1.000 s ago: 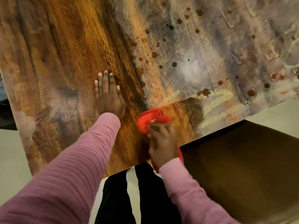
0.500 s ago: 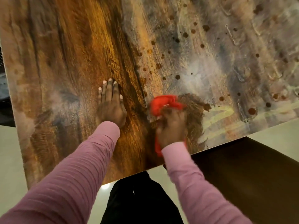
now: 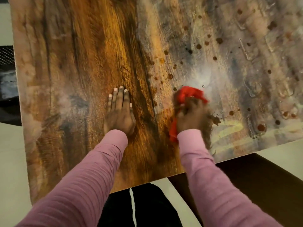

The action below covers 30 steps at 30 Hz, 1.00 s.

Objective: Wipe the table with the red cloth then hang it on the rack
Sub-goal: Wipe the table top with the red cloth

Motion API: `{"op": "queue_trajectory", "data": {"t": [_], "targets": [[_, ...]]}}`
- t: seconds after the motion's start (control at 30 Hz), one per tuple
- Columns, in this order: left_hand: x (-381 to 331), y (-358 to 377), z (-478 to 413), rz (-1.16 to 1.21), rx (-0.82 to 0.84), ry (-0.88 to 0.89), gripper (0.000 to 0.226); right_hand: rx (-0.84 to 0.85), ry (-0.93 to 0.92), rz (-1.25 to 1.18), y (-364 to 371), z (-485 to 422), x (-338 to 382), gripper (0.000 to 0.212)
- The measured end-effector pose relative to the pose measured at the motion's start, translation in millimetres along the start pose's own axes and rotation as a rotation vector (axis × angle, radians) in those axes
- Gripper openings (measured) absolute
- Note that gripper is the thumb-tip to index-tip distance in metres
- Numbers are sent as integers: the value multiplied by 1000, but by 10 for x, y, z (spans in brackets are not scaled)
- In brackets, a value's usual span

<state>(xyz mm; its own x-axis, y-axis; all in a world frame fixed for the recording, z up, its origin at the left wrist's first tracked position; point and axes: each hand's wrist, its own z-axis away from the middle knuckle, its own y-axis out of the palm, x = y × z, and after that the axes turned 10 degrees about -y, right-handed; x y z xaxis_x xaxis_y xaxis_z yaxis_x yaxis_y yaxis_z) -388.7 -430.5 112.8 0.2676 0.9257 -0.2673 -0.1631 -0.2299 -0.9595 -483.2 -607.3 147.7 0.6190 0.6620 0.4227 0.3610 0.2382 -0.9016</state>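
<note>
The right hand (image 3: 192, 117) has its fingers curled tight round a crumpled red cloth (image 3: 190, 94). It pushes the cloth down on the big wooden table with brown and grey streaks (image 3: 73, 54). The cloth sits a little right of the middle of the frame. Part of it bunches out past the fingers at the top, and a tail of it sticks out by the wrist. The hand looks blurry, so I think it is moving fast.

The left hand (image 3: 120, 112) lies flat on the table near the middle of the frame, with its fingers straight and close together. It holds nothing. It just presses on the wood, maybe to steady the person.

A second ago the cloth was lower down, close to the near edge of the table. Since then it has gone up and to the right. The left hand has stayed in about the same spot. So the wiping is going on and is reaching new parts of the top.

Above and to the right of the cloth are lots of small round brown spots (image 3: 218, 40). They run toward the upper right of the frame. I think these still need wiping, so the first part of the job is not done.

No rack shows anywhere, so hanging up the cloth comes later. Both arms wear pink ribbed sleeves (image 3: 82, 185). A dark brown flat thing (image 3: 262, 177), maybe a bench, sits at the lower right, below the table edge.
</note>
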Motion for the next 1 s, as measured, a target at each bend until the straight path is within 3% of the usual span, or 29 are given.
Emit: {"op": "queue_trajectory", "data": {"t": [0.13,0.23,0.3,0.43,0.53,0.6,0.67,0.77,0.8,0.93,1.0], "targets": [[25,5,-18,-16,66,-5,61,112,-392,-132,262,516,715,28],[16,-25,-5,-6,80,-3,63,158,-614,-85,220,430,576,26],[12,-19,1,-7,63,1,59,121,-499,26,118,122,289,25],[36,8,-1,-44,75,29,58,31,-35,133,-28,-676,-163,28],[26,-11,-3,-39,80,28,55,-10,85,107,121,-662,164,28],[15,-21,-3,-19,82,34,54,25,-65,31,297,-396,620,30],[13,-45,-3,-12,109,38,56,104,-358,-16,426,-111,942,29],[7,-84,1,0,133,51,58,175,-644,-38,384,-186,884,25],[11,-84,-10,14,122,46,57,166,-626,-13,341,-311,774,24],[25,-68,4,37,111,62,53,28,-106,114,225,-1039,358,28],[34,-52,4,42,110,58,53,-32,28,104,274,-1236,405,29]]}}
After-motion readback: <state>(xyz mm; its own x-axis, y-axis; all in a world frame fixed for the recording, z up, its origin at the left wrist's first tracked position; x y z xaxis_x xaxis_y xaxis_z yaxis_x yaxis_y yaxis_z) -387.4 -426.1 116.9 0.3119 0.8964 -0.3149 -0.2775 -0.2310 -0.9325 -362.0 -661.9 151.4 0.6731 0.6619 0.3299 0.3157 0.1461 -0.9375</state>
